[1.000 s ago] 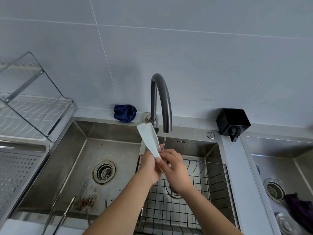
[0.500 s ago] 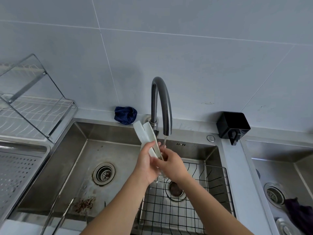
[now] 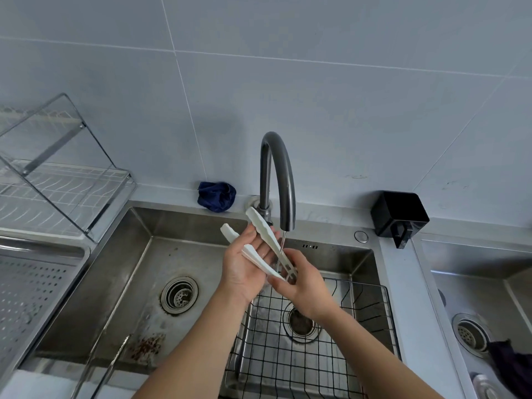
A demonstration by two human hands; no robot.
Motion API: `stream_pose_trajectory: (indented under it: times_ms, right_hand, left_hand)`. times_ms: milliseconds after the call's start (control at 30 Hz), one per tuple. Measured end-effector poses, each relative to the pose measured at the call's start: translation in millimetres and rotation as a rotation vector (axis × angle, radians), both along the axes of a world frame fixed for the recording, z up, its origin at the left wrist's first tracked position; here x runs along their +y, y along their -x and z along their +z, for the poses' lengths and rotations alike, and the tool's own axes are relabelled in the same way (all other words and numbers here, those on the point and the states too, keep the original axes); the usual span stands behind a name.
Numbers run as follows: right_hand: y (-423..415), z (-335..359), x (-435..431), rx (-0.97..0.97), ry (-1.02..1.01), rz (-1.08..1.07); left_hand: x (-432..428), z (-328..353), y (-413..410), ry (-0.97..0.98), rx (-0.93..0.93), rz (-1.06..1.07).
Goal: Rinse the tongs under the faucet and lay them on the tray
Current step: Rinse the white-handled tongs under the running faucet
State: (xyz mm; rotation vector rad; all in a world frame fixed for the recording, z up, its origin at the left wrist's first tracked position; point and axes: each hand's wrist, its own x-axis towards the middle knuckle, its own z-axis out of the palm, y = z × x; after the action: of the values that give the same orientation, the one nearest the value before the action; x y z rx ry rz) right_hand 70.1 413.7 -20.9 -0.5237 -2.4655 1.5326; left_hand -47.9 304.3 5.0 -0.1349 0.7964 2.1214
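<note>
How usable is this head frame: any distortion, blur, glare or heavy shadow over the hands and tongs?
Head view: wide-angle bend curves the tile lines and sink edges; light is even and soft, with only a faint shadow on the wall behind the faucet; mild sheen on the steel, no blown glare; the tongs and both hands are sharp, and the thin water stream is visible.

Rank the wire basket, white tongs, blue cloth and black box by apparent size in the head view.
1. wire basket
2. white tongs
3. black box, blue cloth: too close to rank.
</note>
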Motion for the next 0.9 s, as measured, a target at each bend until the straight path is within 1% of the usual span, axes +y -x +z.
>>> stream_pose_trajectory:
  times_ms: [67,167,300,367,467,533,567,600,633,700,733,767,833,900]
  right_hand:
    - [-8,-7,0,-0.032,-0.066,0.037]
    - [-2,-9,3,-0.071,-0.172,0.147]
    - [30,0,1,-0.121,-0.323,0.185]
    - [45,6,-2,-0.114,-0.352,0.199]
    - [63,15,-2,-0.090,-0.394,0.215]
    - [72,21,1,-0.133,-0.412,0.182]
    - [75,24,1,-0.155,-0.388,0.144]
    - [78,25,-1,-0.172,-0.298,0.077]
    - [78,25,-2,-0.171,-0.106,-0.024]
    - [72,19,-4,-0.106,0.506,-0.261]
    - [67,16,-6,-0.043,0.779,-0.332]
    - [60,13,-8,0.021,0.976,-0.359]
    - [48,5,-13,0.123,1.234,-0.343]
    - [42,0,-18,0.163,1.367,-0.309]
  left_hand:
    - [5,0,-3,0.069,-0.040,0.033]
    - [8,0,-3,0.136,-0.071,0.156]
    - [-5,10,17,0.156,-0.093,0.343]
    - [-15,16,28,0.168,-0.090,0.402]
    - [-30,20,38,0.163,-0.071,0.403]
    - [-39,18,39,0.120,-0.057,0.376]
    - [-42,16,38,0.081,-0.066,0.374]
    - [-44,15,37,0.035,-0.081,0.379]
    - [-44,13,35,-0.013,-0.093,0.386]
    - [-43,9,31,-0.083,-0.109,0.393]
    - [-41,7,29,-0.107,-0.110,0.398]
    - [-40,5,28,-0.120,-0.101,0.402]
    - [-40,3,27,-0.120,-0.083,0.409]
    - [-42,1,28,-0.112,-0.082,0.407]
